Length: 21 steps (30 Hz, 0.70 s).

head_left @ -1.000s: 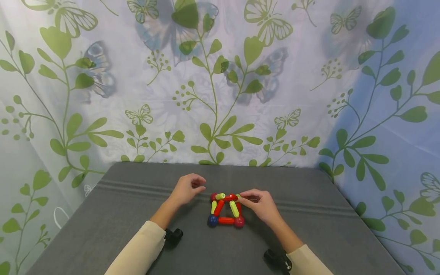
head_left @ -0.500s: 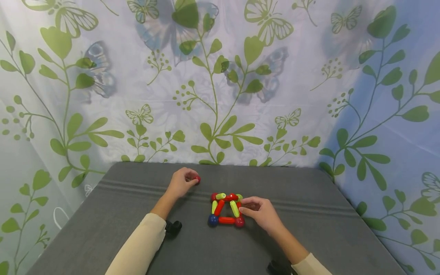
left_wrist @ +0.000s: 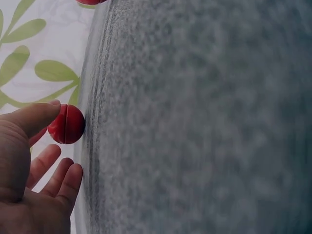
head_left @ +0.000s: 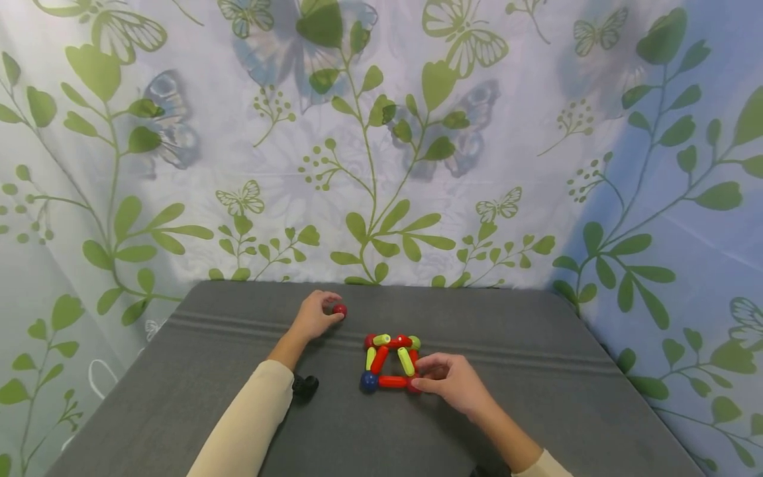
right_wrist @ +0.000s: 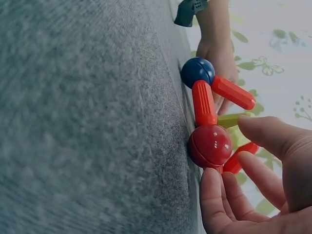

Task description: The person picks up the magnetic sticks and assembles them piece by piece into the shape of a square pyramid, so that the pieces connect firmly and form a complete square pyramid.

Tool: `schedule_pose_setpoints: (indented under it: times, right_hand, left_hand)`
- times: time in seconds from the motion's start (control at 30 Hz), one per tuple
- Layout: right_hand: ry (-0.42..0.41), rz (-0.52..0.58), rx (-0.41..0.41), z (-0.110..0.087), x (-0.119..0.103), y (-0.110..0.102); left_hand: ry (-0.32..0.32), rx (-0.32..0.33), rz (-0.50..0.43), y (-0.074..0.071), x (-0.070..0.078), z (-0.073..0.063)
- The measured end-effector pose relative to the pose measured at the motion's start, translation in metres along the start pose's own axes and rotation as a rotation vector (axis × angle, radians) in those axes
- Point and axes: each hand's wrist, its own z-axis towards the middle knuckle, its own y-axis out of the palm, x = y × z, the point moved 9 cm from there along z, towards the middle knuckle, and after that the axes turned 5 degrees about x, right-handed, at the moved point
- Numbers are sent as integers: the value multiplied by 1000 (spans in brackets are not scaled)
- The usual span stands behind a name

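Note:
A frame of magnetic building rods and balls stands on the grey table: a blue ball (head_left: 369, 381), a front red rod (head_left: 391, 382), yellow-green rods (head_left: 406, 362) leaning inward and a yellow-green ball (head_left: 414, 342). My right hand (head_left: 456, 381) lies at its right side, fingers loosely spread about the front-right red ball (right_wrist: 212, 145); firm contact cannot be made out. Left of the frame, my left hand (head_left: 312, 315) is beside a separate red ball (left_wrist: 67, 124) on the table. Its thumb touches the ball while the other fingers are spread; the index finger is partly hidden.
The soft grey table (head_left: 238, 411) ends at a curtain (head_left: 381, 165) printed with leaves and butterflies. A black wrist mount (head_left: 306, 387) sits under the left forearm. A white cord (head_left: 95, 377) hangs at the left edge.
My left hand has moved left and back from the frame, bringing the loose red ball into sight, and its fingers have loosened. My right hand has slid from the frame's back-right corner to the front-right ball.

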Motion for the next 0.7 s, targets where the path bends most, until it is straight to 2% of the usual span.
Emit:
schedule_pose_setpoints:
  times: [0.23, 0.7]
  right_hand:
    - [2, -46, -24, -1, 4, 4]
    - [-33, -38, -58, 0, 3, 7]
  left_hand:
    - [-15, -17, -29, 4, 3, -1]
    - [-31, -24, -33, 5, 1, 0]
